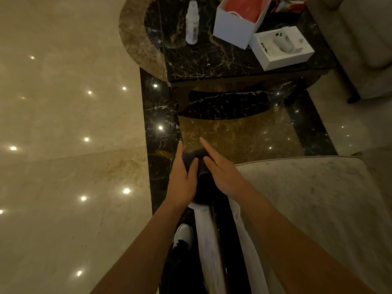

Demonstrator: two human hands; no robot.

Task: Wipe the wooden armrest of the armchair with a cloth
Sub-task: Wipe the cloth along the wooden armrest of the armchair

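Observation:
A dark cloth point(193, 156) is bunched over the front end of the armchair's dark glossy wooden armrest point(220, 240), which runs down the middle of the view. My left hand point(182, 177) cups the cloth from the left, thumb pressed into it. My right hand point(220, 168) lies on the cloth's right side with its fingers stretched out straight. The armrest's tip is hidden under the cloth and hands. The armchair's beige seat cushion point(307, 198) lies to the right.
A black marble side table point(212, 60) stands ahead with a white spray bottle point(192, 22), an open white box with red contents point(239, 20) and a smaller open white box point(282, 47). Polished marble floor point(63, 124) stretches left. My shoe point(182, 234) is below.

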